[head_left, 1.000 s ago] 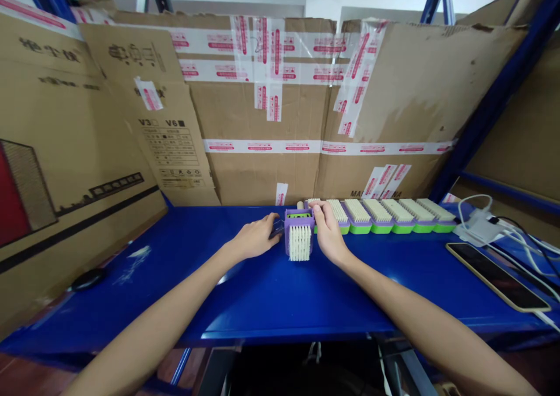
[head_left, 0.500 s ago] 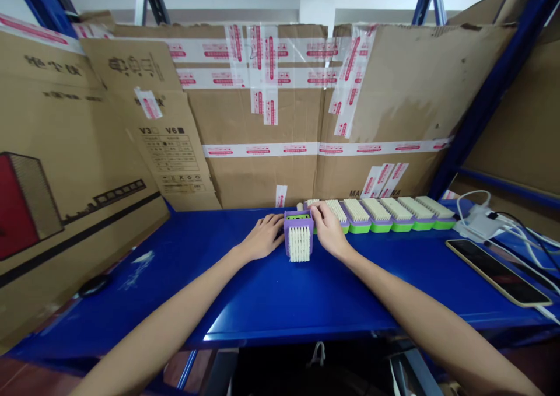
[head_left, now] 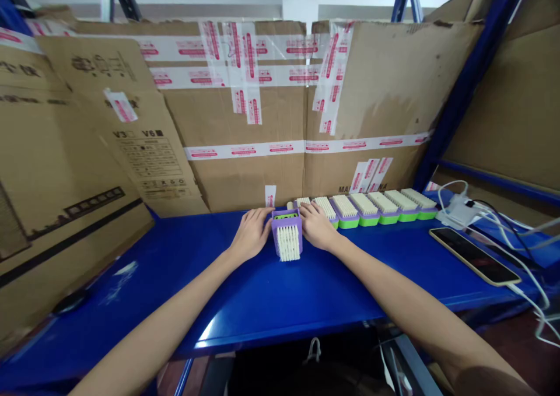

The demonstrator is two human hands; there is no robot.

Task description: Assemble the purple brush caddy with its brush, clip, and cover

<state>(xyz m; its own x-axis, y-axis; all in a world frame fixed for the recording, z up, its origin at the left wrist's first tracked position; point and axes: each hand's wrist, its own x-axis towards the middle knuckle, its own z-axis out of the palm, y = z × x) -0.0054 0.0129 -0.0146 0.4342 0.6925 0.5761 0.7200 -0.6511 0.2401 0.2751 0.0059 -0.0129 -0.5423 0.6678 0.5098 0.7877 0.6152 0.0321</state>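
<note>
A purple scrub brush [head_left: 287, 244] with cream bristles stands tilted on the blue table between my hands, its bristles facing me and a bit of green showing at its top. My left hand [head_left: 251, 231] holds the brush's left side, fingers bent towards its upper edge. On the other side, my right hand [head_left: 318, 225] grips the upper right edge, fingertips curled over it. Just behind my right hand begins a row of several similar brushes [head_left: 367, 206], bristles up, with green and purple bodies; the hand partly hides the nearest ones.
Taped cardboard [head_left: 245, 180] walls off the back and left of the blue table [head_left: 280, 302]. At the right lie a phone [head_left: 475, 256] with a cable plugged in and a white power strip [head_left: 455, 210] with several cords. A dark round object [head_left: 70, 301] sits at the left edge.
The view has turned slightly right, so everything sits further left. Both hands remain at the brush, with the right fingers now a little more spread along its top edge.
</note>
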